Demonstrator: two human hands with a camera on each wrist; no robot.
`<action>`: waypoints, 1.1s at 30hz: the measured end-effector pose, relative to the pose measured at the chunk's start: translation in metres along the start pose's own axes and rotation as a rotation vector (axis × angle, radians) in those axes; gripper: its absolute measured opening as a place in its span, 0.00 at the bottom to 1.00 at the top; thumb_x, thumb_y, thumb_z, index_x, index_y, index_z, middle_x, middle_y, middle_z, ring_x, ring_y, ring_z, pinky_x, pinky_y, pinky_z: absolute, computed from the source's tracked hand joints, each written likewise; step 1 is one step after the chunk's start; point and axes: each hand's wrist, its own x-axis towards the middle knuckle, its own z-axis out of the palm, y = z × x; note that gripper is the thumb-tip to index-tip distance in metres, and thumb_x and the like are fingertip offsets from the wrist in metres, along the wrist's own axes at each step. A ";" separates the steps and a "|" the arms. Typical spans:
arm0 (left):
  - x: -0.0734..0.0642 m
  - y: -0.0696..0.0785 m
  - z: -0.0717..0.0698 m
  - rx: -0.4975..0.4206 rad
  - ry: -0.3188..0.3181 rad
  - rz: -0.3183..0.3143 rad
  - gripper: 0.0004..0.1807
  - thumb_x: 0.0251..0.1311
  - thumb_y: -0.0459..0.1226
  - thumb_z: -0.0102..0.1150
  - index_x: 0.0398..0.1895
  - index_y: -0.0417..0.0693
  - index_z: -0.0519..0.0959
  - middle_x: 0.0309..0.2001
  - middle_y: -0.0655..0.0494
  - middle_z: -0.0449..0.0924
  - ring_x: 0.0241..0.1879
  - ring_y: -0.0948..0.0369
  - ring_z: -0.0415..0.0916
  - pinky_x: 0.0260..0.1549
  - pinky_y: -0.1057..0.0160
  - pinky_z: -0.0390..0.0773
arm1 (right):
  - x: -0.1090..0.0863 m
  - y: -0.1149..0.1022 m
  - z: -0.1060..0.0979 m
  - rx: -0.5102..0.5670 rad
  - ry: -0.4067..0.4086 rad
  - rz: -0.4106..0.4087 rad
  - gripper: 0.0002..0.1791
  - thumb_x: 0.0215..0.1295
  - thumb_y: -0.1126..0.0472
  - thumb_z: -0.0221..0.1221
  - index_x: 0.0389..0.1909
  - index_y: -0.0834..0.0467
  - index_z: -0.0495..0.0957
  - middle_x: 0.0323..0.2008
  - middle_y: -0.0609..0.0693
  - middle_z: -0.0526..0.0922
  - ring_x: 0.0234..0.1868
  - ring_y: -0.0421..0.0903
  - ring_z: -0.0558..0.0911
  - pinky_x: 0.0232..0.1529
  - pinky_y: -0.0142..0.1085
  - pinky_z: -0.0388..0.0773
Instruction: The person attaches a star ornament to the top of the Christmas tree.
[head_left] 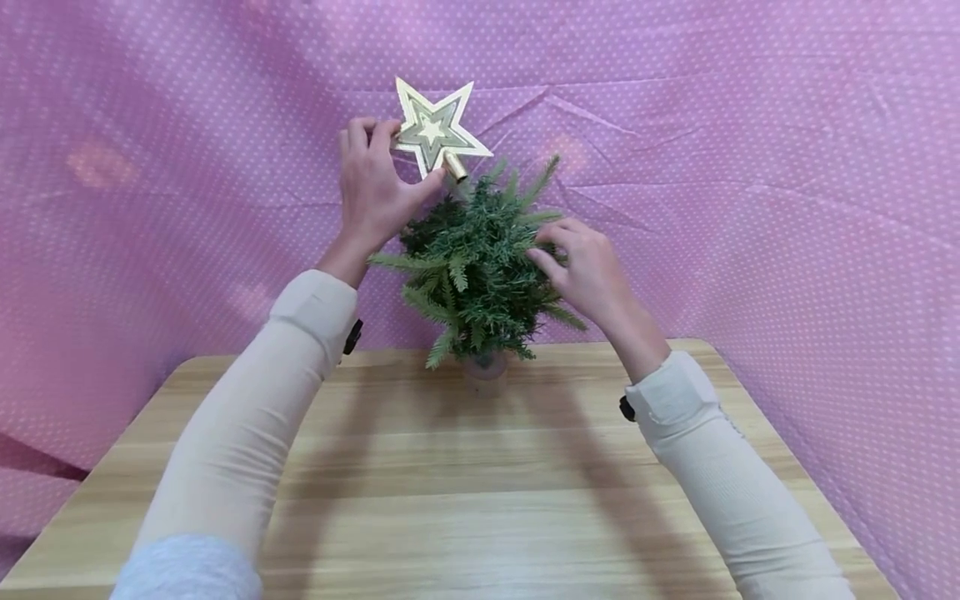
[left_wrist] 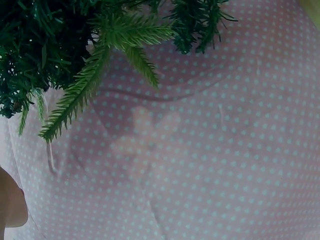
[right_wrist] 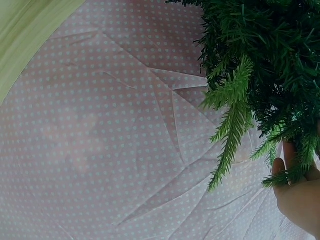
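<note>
A gold star tree topper [head_left: 431, 131] stands tilted above the top of a small artificial Christmas tree [head_left: 487, 258]. My left hand [head_left: 375, 179] holds the star by its left side, fingers at one point and thumb near the short gold tube at its base. That tube meets the treetop; how far it sits over the tip is hidden. On the tree's right side, my right hand [head_left: 588, 271] pinches a branch between thumb and fingers. In the right wrist view the fingers of the right hand [right_wrist: 300, 200] show among the green sprigs [right_wrist: 295, 172].
The tree's pale round base [head_left: 486, 375] stands near the back edge of the wooden table [head_left: 480, 500]. Close behind hangs a pink cloth [head_left: 750, 167] with white dots, which also runs along both sides. Light green sprigs [left_wrist: 75, 105] stick out from the tree.
</note>
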 end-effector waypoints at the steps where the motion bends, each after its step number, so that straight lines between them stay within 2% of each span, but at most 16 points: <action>1: 0.001 0.000 0.001 -0.003 0.005 0.008 0.39 0.52 0.53 0.73 0.62 0.40 0.74 0.56 0.45 0.67 0.58 0.53 0.60 0.57 0.62 0.65 | 0.000 0.001 0.000 -0.001 -0.002 0.002 0.12 0.70 0.59 0.64 0.47 0.64 0.84 0.51 0.59 0.83 0.47 0.56 0.82 0.52 0.48 0.79; 13: 0.004 0.005 0.015 -0.020 -0.003 0.060 0.39 0.52 0.54 0.73 0.62 0.39 0.75 0.56 0.44 0.67 0.57 0.51 0.61 0.56 0.61 0.66 | -0.001 0.003 0.003 0.010 0.007 0.005 0.12 0.69 0.60 0.65 0.47 0.64 0.84 0.52 0.59 0.83 0.47 0.55 0.82 0.51 0.47 0.80; 22: 0.006 0.010 0.017 -0.014 -0.007 0.102 0.39 0.54 0.52 0.73 0.63 0.37 0.74 0.57 0.43 0.66 0.57 0.51 0.61 0.57 0.62 0.65 | 0.000 0.002 0.004 0.015 0.030 -0.008 0.12 0.68 0.61 0.65 0.47 0.64 0.84 0.51 0.59 0.84 0.47 0.55 0.83 0.51 0.46 0.81; 33: 0.001 0.007 0.018 -0.013 -0.020 0.152 0.40 0.53 0.51 0.74 0.63 0.36 0.74 0.58 0.41 0.65 0.58 0.49 0.61 0.58 0.61 0.66 | -0.003 0.001 0.005 0.004 0.041 -0.001 0.13 0.68 0.60 0.65 0.47 0.65 0.84 0.50 0.60 0.84 0.46 0.56 0.83 0.50 0.47 0.81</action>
